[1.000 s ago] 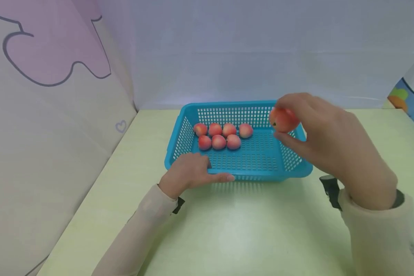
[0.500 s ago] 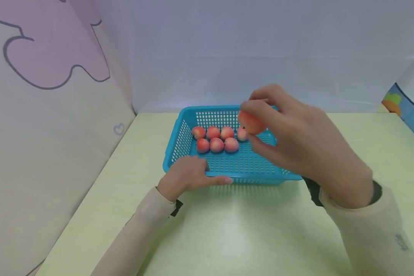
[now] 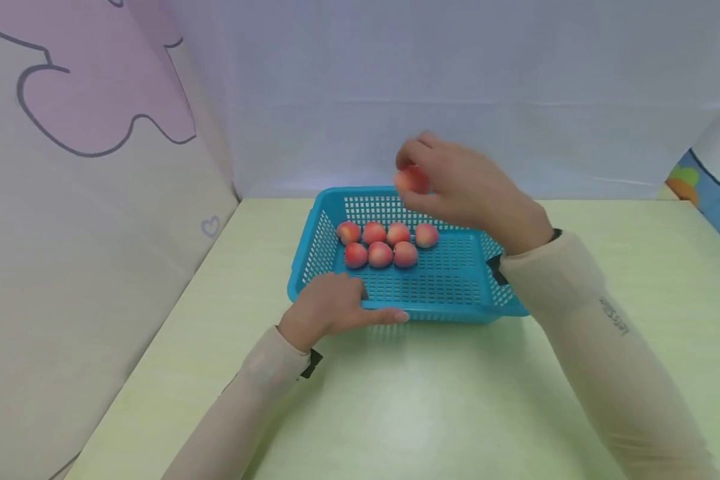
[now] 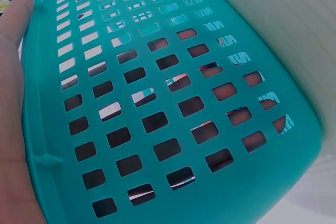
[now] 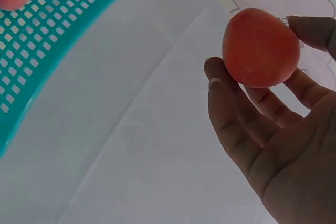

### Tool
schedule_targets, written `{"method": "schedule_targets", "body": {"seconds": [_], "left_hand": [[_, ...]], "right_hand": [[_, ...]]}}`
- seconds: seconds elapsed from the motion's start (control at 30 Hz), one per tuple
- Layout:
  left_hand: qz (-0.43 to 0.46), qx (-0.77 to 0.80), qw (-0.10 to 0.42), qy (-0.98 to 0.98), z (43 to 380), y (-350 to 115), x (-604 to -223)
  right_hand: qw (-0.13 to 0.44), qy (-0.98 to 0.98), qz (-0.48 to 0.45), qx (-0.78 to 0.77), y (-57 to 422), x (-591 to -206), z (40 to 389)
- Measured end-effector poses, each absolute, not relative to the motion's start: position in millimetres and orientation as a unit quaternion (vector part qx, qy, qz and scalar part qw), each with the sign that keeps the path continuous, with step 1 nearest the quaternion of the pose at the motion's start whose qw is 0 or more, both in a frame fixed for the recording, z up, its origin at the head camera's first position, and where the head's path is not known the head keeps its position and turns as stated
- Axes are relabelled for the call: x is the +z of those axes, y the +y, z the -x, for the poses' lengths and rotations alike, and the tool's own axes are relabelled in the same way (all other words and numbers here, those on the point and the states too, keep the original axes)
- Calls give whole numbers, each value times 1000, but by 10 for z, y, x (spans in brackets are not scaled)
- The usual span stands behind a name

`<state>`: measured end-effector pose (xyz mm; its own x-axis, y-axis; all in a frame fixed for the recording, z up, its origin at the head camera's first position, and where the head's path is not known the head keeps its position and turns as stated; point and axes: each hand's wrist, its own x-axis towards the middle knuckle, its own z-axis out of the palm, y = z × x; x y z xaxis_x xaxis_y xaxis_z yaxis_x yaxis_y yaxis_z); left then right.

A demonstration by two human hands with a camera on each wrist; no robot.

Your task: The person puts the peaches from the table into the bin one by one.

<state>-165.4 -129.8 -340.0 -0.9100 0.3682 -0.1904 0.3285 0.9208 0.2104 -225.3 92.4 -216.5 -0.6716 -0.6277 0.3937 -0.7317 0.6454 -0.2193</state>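
A blue plastic basket with lattice walls stands on the table. Inside it, several small red-and-yellow peaches lie in two rows toward the left half. My left hand grips the basket's near rim, with the thumb along the outside and the fingers over the inside. The left wrist view shows the basket's perforated wall close up and the edge of that hand. Above the basket's far rim, my right hand pinches one peach between thumb and fingertips, clear of the basket.
The pale green table extends to both sides and in front of the basket. A white curtain hangs close behind it, and a printed white-and-pink sheet borders the table on the left.
My right hand has carried the peach leftward and away from me, from the basket's right end to above its far rim. The left hand keeps its grip; the peaches inside stay put.
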Motion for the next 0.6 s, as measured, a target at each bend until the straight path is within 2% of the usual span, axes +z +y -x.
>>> {"method": "schedule_targets", "body": {"seconds": [0.2, 0.33, 0.47, 0.6], "left_hand": [[-182, 89, 116, 972, 1661, -1246, -3392], [-184, 87, 118, 972, 1667, -1222, -3381], [-186, 84, 116, 972, 1665, -1211, -3372], [-189, 80, 112, 972, 1660, -1213, -3370]], "right_hand": [[-8, -935, -315, 163, 980, -2437, 2594], [-85, -944, -276, 161, 1000, -2606, 2710], [-140, -956, -200, 165, 1024, -2747, 2719], [-161, -962, -156, 155, 1042, -2845, 2708]]}}
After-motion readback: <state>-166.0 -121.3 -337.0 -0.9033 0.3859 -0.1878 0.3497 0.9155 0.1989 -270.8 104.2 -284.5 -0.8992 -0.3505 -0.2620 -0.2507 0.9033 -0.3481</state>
